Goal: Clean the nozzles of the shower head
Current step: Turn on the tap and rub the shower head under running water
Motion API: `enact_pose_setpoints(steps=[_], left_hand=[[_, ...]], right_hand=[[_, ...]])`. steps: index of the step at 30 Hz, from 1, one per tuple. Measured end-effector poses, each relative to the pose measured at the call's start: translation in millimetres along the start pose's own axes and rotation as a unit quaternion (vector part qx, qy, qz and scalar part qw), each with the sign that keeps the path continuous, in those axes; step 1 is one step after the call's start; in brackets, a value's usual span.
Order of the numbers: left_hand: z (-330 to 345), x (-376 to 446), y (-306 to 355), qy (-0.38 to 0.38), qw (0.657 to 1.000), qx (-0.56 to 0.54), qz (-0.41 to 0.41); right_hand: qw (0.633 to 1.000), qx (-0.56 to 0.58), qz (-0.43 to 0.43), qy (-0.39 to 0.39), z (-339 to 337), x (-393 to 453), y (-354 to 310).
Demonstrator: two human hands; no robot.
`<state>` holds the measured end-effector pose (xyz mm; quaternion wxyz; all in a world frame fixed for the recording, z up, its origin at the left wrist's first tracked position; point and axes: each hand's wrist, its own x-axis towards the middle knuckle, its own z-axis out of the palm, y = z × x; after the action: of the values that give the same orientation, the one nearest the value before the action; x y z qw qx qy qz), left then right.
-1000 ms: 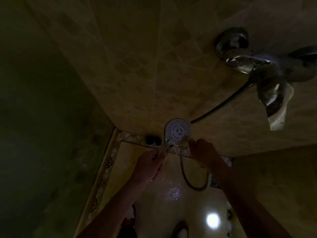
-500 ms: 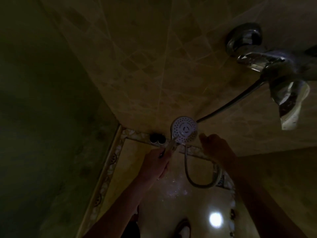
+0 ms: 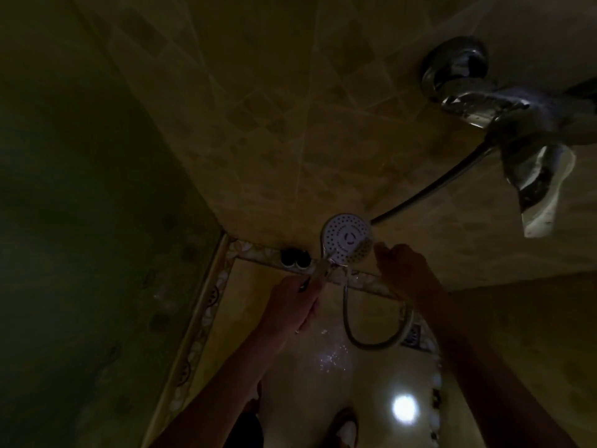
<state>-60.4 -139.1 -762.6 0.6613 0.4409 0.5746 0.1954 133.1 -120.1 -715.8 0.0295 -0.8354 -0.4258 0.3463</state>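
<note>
The round white shower head (image 3: 346, 238) faces up toward me in dim light, its nozzle face showing rings of small holes. My left hand (image 3: 292, 307) is closed around its handle just below the head. My right hand (image 3: 400, 266) sits at the head's right rim, fingertips touching or nearly touching the lower right edge; the dark hides whether it holds anything. The metal hose (image 3: 371, 337) loops down from the handle between my forearms and rises to the mixer.
A chrome wall mixer (image 3: 504, 111) with a lever juts out at upper right, close to my head. Two dark round items (image 3: 294, 257) sit at the floor corner. Tiled walls enclose the wet floor (image 3: 339, 383), which reflects a bright light. My foot shows at the bottom.
My right hand drew off the head's rim to the right, then came back to its right edge. The view shifted slightly, placing the head and mixer further right.
</note>
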Motion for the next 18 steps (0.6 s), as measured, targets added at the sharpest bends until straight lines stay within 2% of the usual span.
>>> enact_pose_setpoints(steps=[3, 9, 11, 16, 18], left_hand=[[2, -1, 2, 0.003, 1.0, 0.007, 0.015], [7, -3, 3, -0.009, 1.0, -0.001, 0.014], [7, -2, 1, -0.011, 1.0, -0.006, 0.01], [2, 0, -3, -0.001, 1.0, -0.007, 0.009], [1, 2, -4, 0.001, 1.0, -0.012, 0.01]], right_hand=[[1.0, 0.0, 0.024, -0.016, 9, -9, 7], [0.997, 0.009, -0.045, -0.07, 17, -15, -22], [0.997, 0.006, -0.054, -0.047, 11, -6, -26], [0.999, -0.01, 0.02, -0.028, -1, -5, -14], [0.998, -0.012, 0.03, -0.054, 5, -11, -10]])
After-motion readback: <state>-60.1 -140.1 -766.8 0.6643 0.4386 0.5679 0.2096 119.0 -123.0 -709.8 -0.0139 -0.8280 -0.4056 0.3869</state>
